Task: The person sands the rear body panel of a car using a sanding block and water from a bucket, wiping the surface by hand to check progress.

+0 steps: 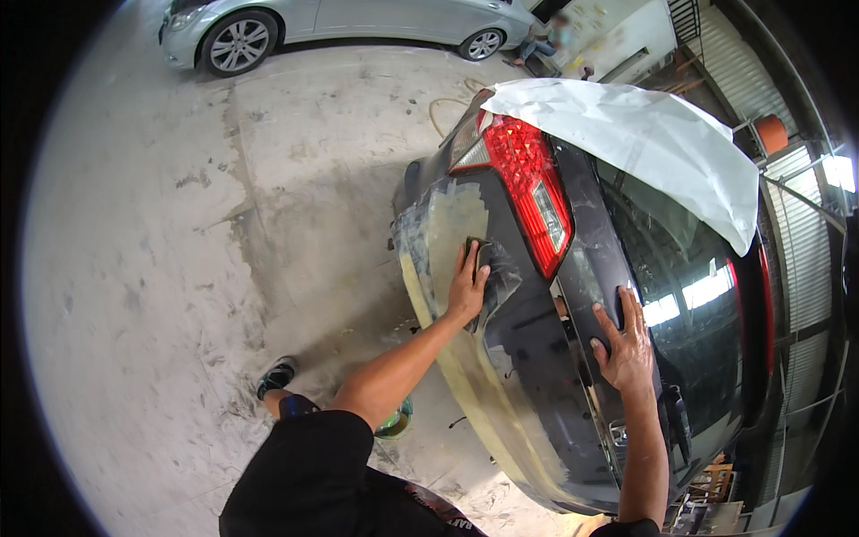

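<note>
My left hand (469, 284) presses a small dark sanding block (475, 242) against the rear corner of a dark grey car, its fingers laid along the block. Under and around it, the bumper (456, 213) carries pale yellowish filler and dull sanded patches. Resting on the tailgate (586, 268) beside the rear window is my right hand (625, 345), fingers spread and holding nothing. Between the two hands and farther off sits the red tail light (530, 188). The block's underside is hidden.
White sheeting (640, 134) drapes over the car's far side. A green container (396, 421) stands on the stained concrete floor (179, 268) below my left arm. A silver car (358, 22) is parked at the back, with a seated person (548, 40) near its end. A hose (438, 116) lies beyond the bumper.
</note>
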`<state>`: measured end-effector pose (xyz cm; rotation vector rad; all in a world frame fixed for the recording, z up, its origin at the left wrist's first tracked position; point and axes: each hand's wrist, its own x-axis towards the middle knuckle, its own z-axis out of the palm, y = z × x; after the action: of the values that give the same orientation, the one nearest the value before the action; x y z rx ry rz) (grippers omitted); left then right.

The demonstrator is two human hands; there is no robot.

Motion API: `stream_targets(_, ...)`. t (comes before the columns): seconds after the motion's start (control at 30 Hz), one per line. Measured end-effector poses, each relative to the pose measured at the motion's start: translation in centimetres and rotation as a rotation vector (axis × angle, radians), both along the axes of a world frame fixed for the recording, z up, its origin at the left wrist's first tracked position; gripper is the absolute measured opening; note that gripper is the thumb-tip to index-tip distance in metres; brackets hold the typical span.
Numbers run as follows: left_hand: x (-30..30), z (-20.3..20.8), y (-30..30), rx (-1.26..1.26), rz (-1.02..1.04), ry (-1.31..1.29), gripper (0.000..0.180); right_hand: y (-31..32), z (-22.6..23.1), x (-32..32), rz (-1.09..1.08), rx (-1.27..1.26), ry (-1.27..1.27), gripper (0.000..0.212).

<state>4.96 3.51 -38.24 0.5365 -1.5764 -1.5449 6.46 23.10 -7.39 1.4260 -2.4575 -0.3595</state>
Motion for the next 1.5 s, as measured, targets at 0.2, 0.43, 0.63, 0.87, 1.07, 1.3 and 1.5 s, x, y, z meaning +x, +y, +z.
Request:
stream_targets(0.2,-3.1,1.7,-8.4,0.174,0.006,-0.055,0.058,-0.8,0.4,0.0,0.006,-0.028,-0.008,0.064)
stream_targets(0.43,-4.3,2.1,-11.0,0.184,-0.033,-0.039,0.060,-1.2,0.2,-0.4,-0.002,-0.004,-0.007,0.062)
stream_targets(0.63,-3.3,3.7,-6.8,-0.093,-0.032,-0.049,0.058,-0.6,0.5,-0.3,-0.056,0.037,-0.026,0.060)
stream_targets(0.87,-5.4,4.4,-10.5,0.052,-0.053,-0.112,0.056,-1.1,1.1,-0.5,-0.049,0.037,-0.043,0.059)
stream_targets(1.07,-5.9,2.6,-15.8,0.156,-0.089,-0.094,0.058,-2.0,0.6,-0.9,-0.034,0.041,-0.033,0.058)
stream_targets(1.3,-5.0,3.7,-11.2,-0.018,0.002,-0.061,0.059,-1.5,0.7,-0.8,-0.025,0.018,-0.030,0.059)
stream_targets(1.5,-4.5,5.8,-11.8,0.118,-0.099,-0.172,0.056,-1.2,0.8,-0.6,-0.067,0.039,-0.046,0.058)
